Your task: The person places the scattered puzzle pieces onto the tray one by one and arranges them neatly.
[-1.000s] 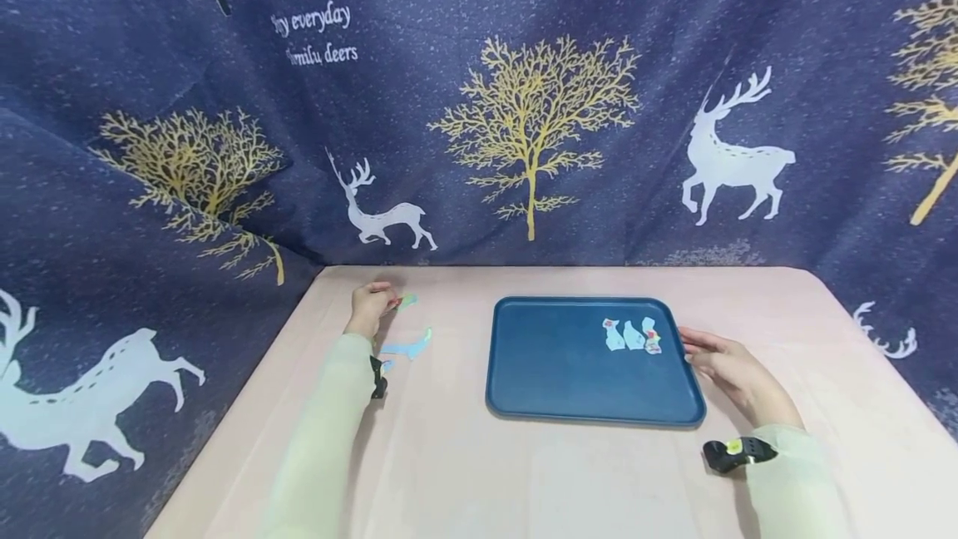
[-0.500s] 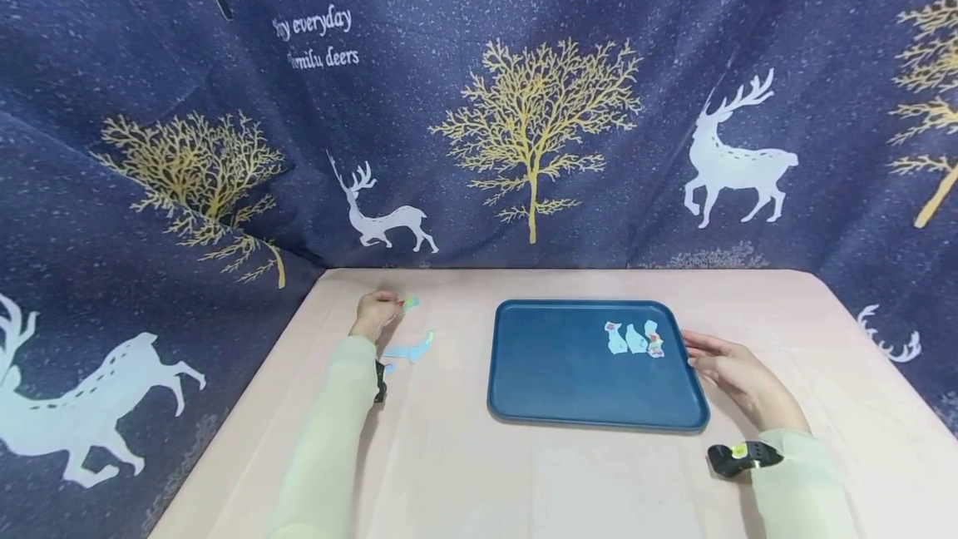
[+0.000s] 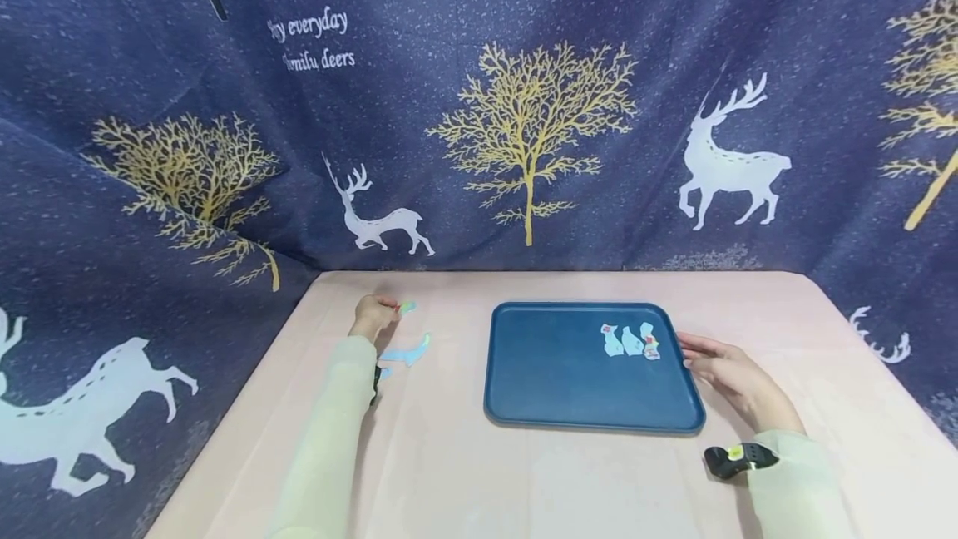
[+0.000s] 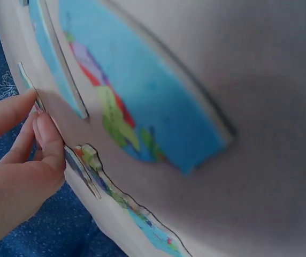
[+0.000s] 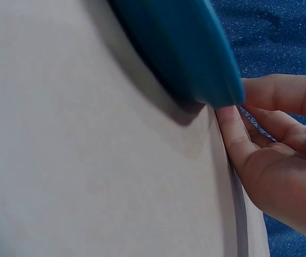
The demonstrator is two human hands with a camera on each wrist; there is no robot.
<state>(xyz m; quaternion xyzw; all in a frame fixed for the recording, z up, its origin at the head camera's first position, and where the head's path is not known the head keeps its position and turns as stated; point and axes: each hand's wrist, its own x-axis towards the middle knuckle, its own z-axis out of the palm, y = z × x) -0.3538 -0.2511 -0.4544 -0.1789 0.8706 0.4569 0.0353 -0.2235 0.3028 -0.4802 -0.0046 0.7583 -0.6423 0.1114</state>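
At the far left of the table, my left hand point(image 3: 372, 314) pinches a small green-and-yellow puzzle piece point(image 3: 407, 307) between thumb and fingertips. The left wrist view shows the fingertips on that thin piece's edge. Nearer the forearm lie long light-blue puzzle pieces point(image 3: 407, 353), one large and close in the left wrist view, printed in bright colours like a map. My right hand point(image 3: 737, 374) is at the right rim of a dark blue tray point(image 3: 591, 425); its fairly straight fingers and thumb touch the rim. Three puzzle pieces point(image 3: 632, 342) lie in the tray's upper right.
The pink-beige tablecloth point(image 3: 539, 481) runs up to a dark blue curtain point(image 3: 419, 106) printed with deer and trees. Each wrist wears a black camera strap. More puzzle pieces point(image 4: 137, 214) lie beyond the left fingers in the left wrist view.
My left fingers have come down and closed at the small puzzle piece, which stays in about the same place. My right hand and the tray have not moved.
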